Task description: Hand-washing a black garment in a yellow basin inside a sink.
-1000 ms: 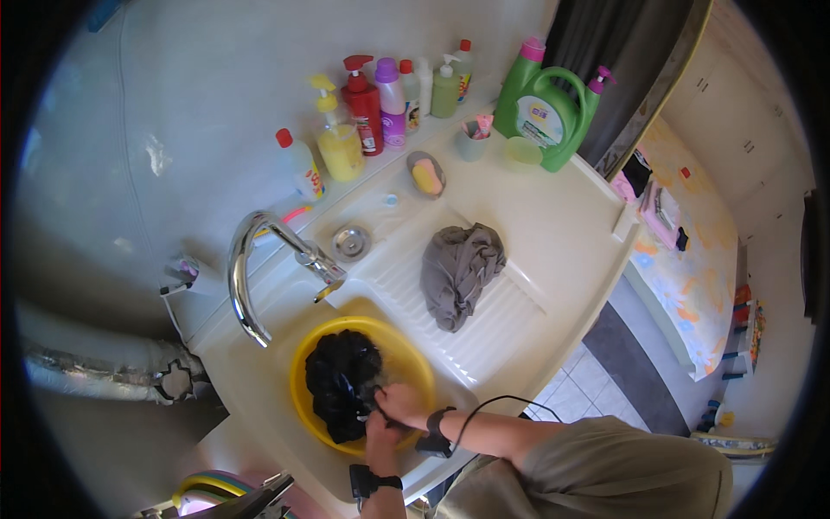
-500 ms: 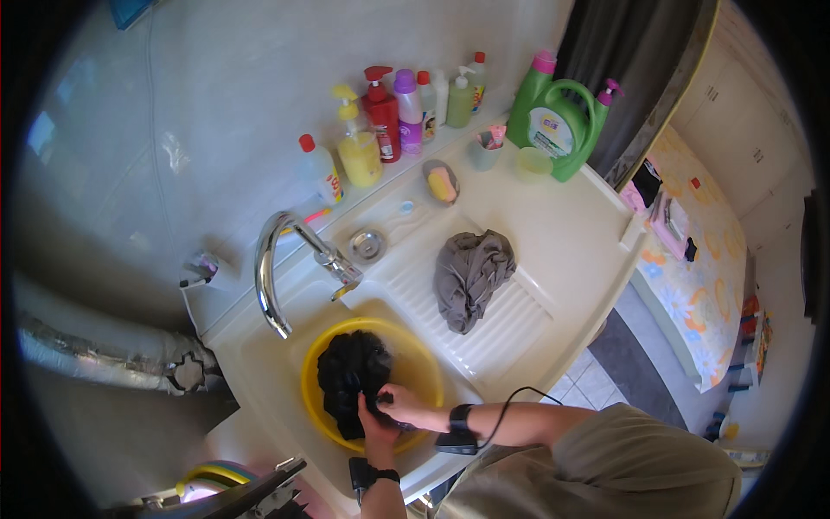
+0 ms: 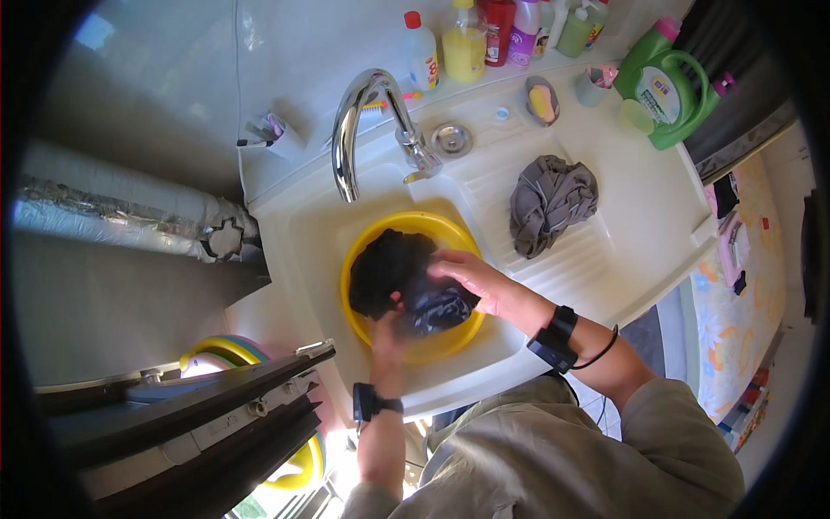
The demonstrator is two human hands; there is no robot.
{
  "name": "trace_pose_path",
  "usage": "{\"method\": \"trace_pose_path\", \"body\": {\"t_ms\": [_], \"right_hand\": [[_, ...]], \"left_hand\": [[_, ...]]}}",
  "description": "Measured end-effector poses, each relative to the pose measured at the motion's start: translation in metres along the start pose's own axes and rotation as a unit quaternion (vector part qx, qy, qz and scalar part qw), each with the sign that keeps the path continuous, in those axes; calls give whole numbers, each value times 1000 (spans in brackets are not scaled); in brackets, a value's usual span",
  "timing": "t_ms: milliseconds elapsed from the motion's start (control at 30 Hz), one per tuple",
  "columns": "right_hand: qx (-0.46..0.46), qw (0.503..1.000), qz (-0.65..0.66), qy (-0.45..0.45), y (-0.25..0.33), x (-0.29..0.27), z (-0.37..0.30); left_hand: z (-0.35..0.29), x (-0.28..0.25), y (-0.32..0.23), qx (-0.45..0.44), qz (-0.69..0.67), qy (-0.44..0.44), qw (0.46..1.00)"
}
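Observation:
A black, wet garment [image 3: 391, 268] lies bunched in a yellow basin [image 3: 363, 232] that stands in the sink. My left hand [image 3: 386, 333], smeared by motion, is closed on the garment's near edge, its thumb on the cloth. At the garment's right side my right hand [image 3: 474, 278] has its fingers bent round the cloth. Below that hand, a shiny, wet part of the garment spreads against the basin's right side. The fingertips of both hands are partly hidden or blurred.
A chrome faucet [image 3: 344, 143] arches over the sink behind the basin. On the ribbed drainboard to the right lies a crumpled grey-brown garment [image 3: 553, 203]. Soap [image 3: 541, 103] in a dish, a cup [image 3: 593, 86], a green jug [image 3: 674, 95] and several bottles [image 3: 465, 45] line the back.
My hands have moved apart from their close grip, the right one going right. The dark cloth now spreads further toward the basin's right side. The view has shifted.

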State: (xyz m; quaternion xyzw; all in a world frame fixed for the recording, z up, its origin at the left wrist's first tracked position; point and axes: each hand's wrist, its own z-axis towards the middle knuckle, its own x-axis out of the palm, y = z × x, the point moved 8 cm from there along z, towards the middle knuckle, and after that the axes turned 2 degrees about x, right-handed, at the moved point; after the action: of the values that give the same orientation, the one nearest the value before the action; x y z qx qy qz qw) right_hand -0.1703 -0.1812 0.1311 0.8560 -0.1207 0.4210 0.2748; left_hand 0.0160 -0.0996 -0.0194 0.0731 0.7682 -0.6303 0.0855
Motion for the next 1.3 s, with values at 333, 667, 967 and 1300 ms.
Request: {"method": "trace_pose_path", "body": {"t_ms": [333,667,967,1300], "right_hand": [[-171,605,-691,-357,-66,-121,55],[-221,515,-776,-289,-38,-126,129],[-53,701,-598,-385,-95,-147,85],[-131,671,-565,-462,-64,-124,70]], "left_hand": [[-43,-15,67,-281,-470,-74,833],[-51,72,72,-378,-426,50,821],[11,108,28,-406,-561,21,721],[12,102,57,-188,-326,113,920]]}}
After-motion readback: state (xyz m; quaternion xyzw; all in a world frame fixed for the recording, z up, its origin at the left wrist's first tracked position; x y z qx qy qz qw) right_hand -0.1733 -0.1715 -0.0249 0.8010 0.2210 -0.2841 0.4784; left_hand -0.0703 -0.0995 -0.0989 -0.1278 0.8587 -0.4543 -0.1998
